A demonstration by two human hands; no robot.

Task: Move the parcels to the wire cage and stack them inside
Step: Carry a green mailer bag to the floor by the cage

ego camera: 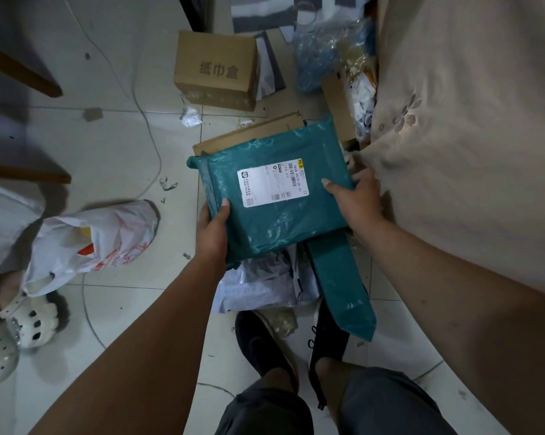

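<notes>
The parcel [280,208] in my grip is teal all over. Its label [272,182] is white with black print and a yellow corner. My shoes [258,346] are black, my shorts [390,403] dark grey. The floor [108,146] is white tile with grey lines. The cardboard box [216,70] is brown with darker brown characters. The plastic bag [98,243] is white with red-orange print. The clogs [1,350] are white, dotted with holes. The fabric [469,136] beside me is beige, and the cloth [258,14] beyond is striped grey and white.
</notes>
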